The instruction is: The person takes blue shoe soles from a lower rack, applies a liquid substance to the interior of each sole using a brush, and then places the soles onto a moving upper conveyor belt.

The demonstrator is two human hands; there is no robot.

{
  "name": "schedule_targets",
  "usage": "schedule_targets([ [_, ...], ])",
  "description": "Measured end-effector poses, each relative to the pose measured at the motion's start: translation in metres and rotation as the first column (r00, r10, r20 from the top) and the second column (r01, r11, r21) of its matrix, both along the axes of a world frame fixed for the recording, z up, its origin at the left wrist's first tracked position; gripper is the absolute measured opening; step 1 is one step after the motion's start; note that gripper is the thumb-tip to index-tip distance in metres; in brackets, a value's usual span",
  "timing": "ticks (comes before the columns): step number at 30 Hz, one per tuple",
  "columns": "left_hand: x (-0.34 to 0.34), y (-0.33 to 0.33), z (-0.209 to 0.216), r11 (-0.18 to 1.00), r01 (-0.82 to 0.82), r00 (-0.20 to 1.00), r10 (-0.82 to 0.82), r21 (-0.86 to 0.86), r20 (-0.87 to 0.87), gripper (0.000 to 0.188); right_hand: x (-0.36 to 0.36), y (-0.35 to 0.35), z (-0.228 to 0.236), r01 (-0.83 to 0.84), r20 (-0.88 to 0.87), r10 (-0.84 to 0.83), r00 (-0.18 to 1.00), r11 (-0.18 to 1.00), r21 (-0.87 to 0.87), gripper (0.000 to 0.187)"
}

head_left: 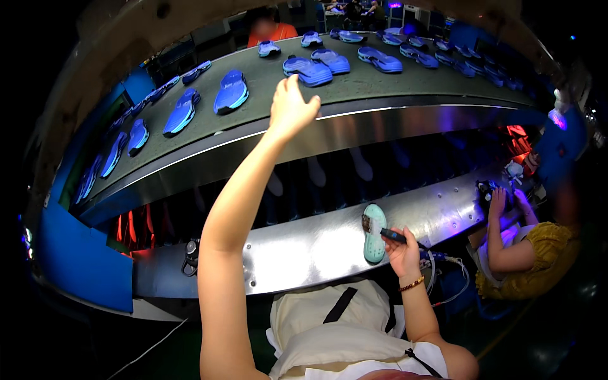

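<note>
My left arm stretches across to the belt, where my left hand [292, 109] is open, its thumb apart from the fingers. Its fingertips are at the near edge of a blue shoe sole [308, 71]; whether they touch it I cannot tell. A second blue sole [331, 61] lies right behind that one. Lower right, my right hand [402, 253] is closed around a brush [394, 235] with a black handle. The brush's pale head is over a mint-green sole [375, 248] lying on the metal ledge, with a dark brown patch beside the bristles.
Many more blue soles [232, 92] lie along the dark conveyor belt [259, 73]. The shiny metal ledge [304, 253] runs below it, with a small black device [190, 258] at its left. At right a co-worker in yellow [538, 259] works; another person in orange [272, 31] is beyond the belt.
</note>
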State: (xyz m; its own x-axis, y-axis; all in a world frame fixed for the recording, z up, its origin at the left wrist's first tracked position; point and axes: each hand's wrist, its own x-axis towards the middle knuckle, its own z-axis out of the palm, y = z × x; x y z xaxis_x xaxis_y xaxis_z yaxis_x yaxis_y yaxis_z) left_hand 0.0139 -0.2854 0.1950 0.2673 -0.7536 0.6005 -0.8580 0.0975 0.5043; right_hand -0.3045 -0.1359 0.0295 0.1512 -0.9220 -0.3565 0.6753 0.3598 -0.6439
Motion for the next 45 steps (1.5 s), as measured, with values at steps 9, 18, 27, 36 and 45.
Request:
schedule_targets([
  [9, -0.036, -0.069, 0.027, 0.981, -0.172, 0.943, 0.137, 0.092, 0.304, 0.062, -0.027, -0.004, -0.018, 0.006, -0.037, -0.003, 0.999, 0.997, 0.075, 0.032],
  [18, 0.002, -0.103, -0.001, 0.951, -0.306, 0.949, 0.301, 0.041, 0.095, 0.03, -0.028, -0.001, -0.041, -0.009, -0.087, 0.022, 0.996, 0.989, 0.145, 0.031],
  [27, 0.0, -0.091, 0.009, 0.981, 0.188, 0.979, -0.191, 0.042, 0.078, 0.025, -0.026, -0.002, -0.041, -0.064, -0.035, 0.069, 0.997, 0.991, 0.116, 0.033],
  [36, -0.032, -0.026, 0.029, 0.98, 0.2, 0.938, -0.19, -0.002, 0.291, 0.022, -0.037, -0.015, -0.028, -0.011, -0.069, 0.006, 0.998, 0.996, -0.083, 0.026],
  [45, -0.052, 0.109, -0.047, 0.797, 0.091, 0.183, -0.602, -0.597, -0.777, 0.044, -0.024, -0.02, -0.033, 0.162, 0.109, -0.145, 0.983, 0.973, -0.164, 0.022],
])
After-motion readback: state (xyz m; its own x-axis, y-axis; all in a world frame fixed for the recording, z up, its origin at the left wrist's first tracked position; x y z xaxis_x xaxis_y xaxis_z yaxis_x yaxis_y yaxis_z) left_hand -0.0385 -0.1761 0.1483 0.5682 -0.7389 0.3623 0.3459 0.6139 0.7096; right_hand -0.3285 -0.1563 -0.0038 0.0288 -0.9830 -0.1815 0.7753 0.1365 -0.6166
